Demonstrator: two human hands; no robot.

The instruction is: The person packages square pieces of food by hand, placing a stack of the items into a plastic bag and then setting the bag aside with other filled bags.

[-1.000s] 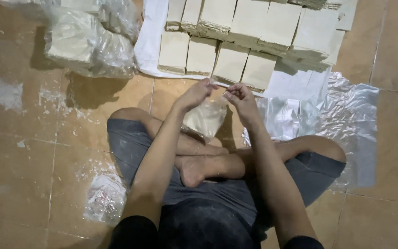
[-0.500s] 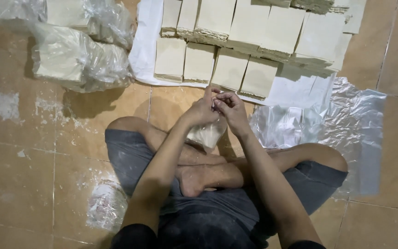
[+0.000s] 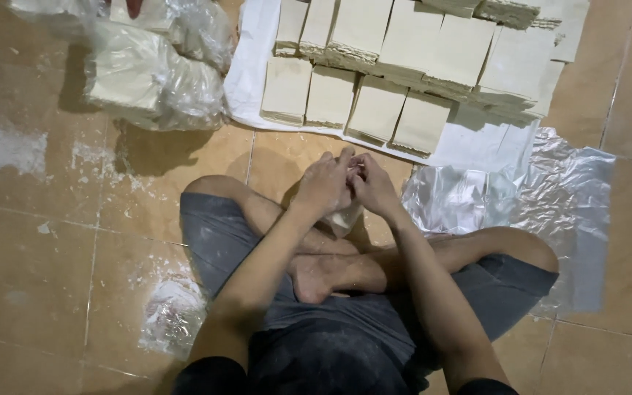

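Hands, left hand (image 3: 323, 184) and right hand (image 3: 373, 186), grip closed on a mostly hidden small clear bag (image 3: 344, 218).

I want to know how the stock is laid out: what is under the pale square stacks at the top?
A white sheet lies under the pale square stacks, on the tiled floor. The stacks cover its middle.

A: what packaging is there?
B: small clear bag (image 3: 344, 216) of pale stuff hanging under both hands; bagged cream blocks (image 3: 156, 80) top left; flat clear plastic sheets (image 3: 550, 197) on the right; no labels or screens
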